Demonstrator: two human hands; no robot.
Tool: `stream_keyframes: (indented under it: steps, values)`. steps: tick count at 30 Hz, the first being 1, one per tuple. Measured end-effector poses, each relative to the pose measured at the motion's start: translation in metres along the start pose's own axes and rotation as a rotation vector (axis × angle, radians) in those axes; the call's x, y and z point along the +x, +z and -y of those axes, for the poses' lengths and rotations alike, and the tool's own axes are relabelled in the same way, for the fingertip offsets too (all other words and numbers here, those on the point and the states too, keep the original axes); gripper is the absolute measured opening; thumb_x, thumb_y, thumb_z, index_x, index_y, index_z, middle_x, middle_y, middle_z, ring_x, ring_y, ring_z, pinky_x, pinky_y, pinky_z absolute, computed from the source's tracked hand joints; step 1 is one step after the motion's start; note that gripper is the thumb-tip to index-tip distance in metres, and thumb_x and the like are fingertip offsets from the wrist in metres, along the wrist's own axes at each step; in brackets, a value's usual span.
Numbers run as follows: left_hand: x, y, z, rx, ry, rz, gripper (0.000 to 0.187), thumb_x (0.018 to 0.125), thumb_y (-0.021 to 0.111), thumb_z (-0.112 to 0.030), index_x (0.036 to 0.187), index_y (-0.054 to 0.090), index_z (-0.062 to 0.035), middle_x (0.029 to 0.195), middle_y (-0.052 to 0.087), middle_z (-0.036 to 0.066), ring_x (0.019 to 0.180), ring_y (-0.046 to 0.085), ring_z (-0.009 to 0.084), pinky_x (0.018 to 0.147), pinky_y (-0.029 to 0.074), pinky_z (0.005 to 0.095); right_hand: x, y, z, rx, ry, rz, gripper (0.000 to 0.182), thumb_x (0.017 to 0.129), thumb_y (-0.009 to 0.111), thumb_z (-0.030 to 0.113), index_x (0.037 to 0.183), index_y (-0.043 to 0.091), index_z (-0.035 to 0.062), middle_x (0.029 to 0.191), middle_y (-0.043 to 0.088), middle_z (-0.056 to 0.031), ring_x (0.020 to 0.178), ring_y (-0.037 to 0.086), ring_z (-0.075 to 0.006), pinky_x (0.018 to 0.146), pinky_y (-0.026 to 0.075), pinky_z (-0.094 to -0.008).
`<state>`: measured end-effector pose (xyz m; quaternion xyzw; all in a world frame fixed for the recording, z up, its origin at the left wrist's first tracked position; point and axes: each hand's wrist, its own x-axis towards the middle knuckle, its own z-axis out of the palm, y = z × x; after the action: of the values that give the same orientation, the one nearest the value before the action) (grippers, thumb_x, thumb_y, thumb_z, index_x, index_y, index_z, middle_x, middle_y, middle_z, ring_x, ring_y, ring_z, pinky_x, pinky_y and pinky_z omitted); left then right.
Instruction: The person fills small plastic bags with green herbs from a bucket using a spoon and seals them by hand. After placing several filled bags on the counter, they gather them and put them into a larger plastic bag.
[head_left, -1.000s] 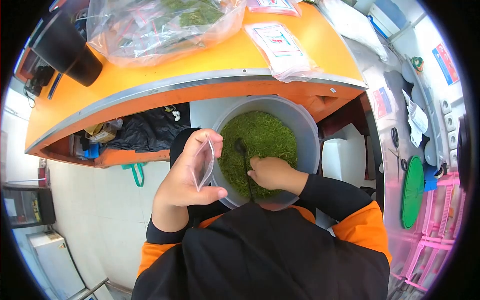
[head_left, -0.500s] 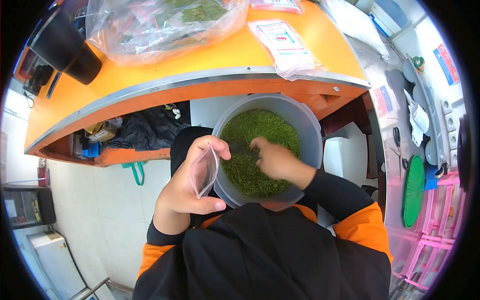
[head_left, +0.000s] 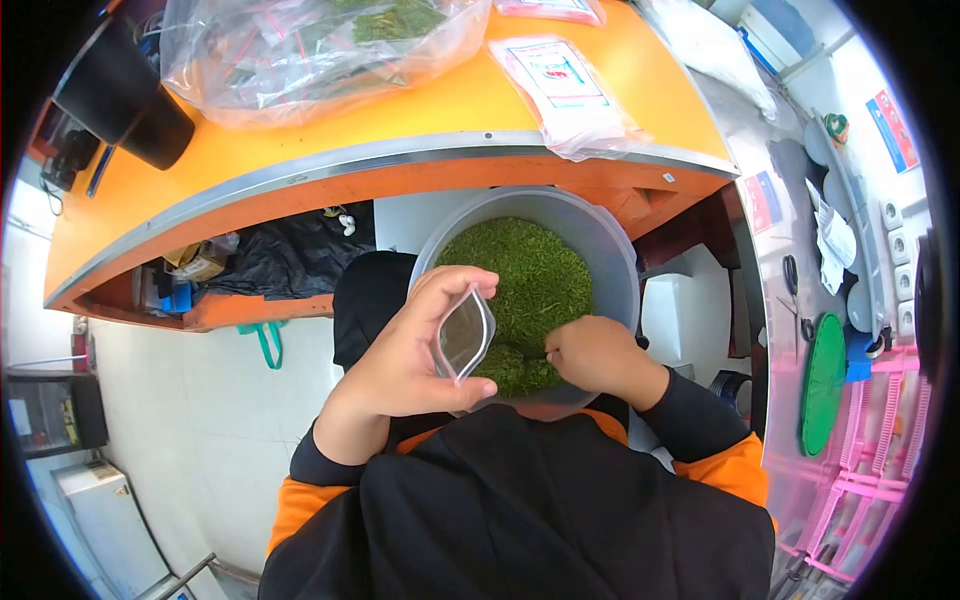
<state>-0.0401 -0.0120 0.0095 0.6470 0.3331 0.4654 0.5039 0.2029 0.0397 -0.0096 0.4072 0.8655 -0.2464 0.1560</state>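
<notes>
Between the thumb and fingers of my left hand (head_left: 395,355) is a small clear zip bag (head_left: 464,338), its mouth spread into an oval facing up. The bag hangs over the left side of a translucent round bucket (head_left: 620,285). Fine green moss-like shreds (head_left: 525,270) cover the inside of the bucket. Low on the bucket's right side, my right hand (head_left: 605,360) is closed, its fingertips bent down at the shreds. I cannot make out what lies within those fingers.
An orange-topped desk (head_left: 330,148) spans the front, bearing a large clear plastic bag (head_left: 300,75), a pack of printed bags (head_left: 565,85) and a black cup (head_left: 150,120). To the right are scissors (head_left: 790,275), a green round lid (head_left: 822,385) and pink racks (head_left: 860,470).
My left hand has brought the zip bag rightward over the bucket, and its mouth is wider. My right hand has drawn back toward the bucket's lower right, with its fingers closed.
</notes>
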Motion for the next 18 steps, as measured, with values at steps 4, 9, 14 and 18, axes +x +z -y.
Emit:
stream_keyframes:
  steps: [4,9,14,18]
  values:
    - [0.008,0.01,0.001,0.039,-0.013,-0.076,0.077,0.061,0.076,-0.011,0.129,0.041,-0.0065,0.123,0.039,0.01,0.121,0.036,0.0227,0.105,0.027,0.035,-0.014,-0.019,-0.015,0.278,-0.045,-0.194,0.019,0.076,0.055,0.019,0.08,0.067,0.0046,0.073,0.063,-0.0163,0.07,0.061,-0.0355,0.063,0.049,-0.0421]
    - [0.019,0.022,0.01,0.185,-0.019,-0.203,0.08,0.059,0.079,-0.011,0.13,0.041,-0.0064,0.126,0.039,0.01,0.123,0.035,0.0225,0.105,0.027,0.0355,-0.054,-0.067,-0.008,0.564,0.223,-0.386,0.019,0.078,0.06,0.019,0.085,0.068,0.0032,0.072,0.064,-0.0143,0.067,0.062,-0.0291,0.061,0.048,-0.0347]
    - [0.029,0.033,0.026,0.415,-0.101,-0.183,0.077,0.062,0.08,-0.01,0.129,0.04,-0.0055,0.128,0.038,0.009,0.121,0.037,0.0199,0.101,0.029,0.0321,-0.064,-0.058,-0.014,0.532,0.14,-0.65,0.018,0.078,0.061,0.017,0.086,0.067,0.0018,0.073,0.064,-0.0149,0.066,0.062,-0.0268,0.061,0.048,-0.0317]
    - [0.031,0.043,0.032,0.188,-0.207,-0.324,0.08,0.064,0.08,-0.013,0.131,0.036,-0.006,0.127,0.039,0.009,0.12,0.038,0.0208,0.101,0.031,0.0333,-0.062,-0.054,-0.018,0.541,0.146,-0.653,0.018,0.078,0.061,0.015,0.085,0.067,0.0008,0.075,0.065,-0.0151,0.066,0.063,-0.0269,0.061,0.048,-0.0313]
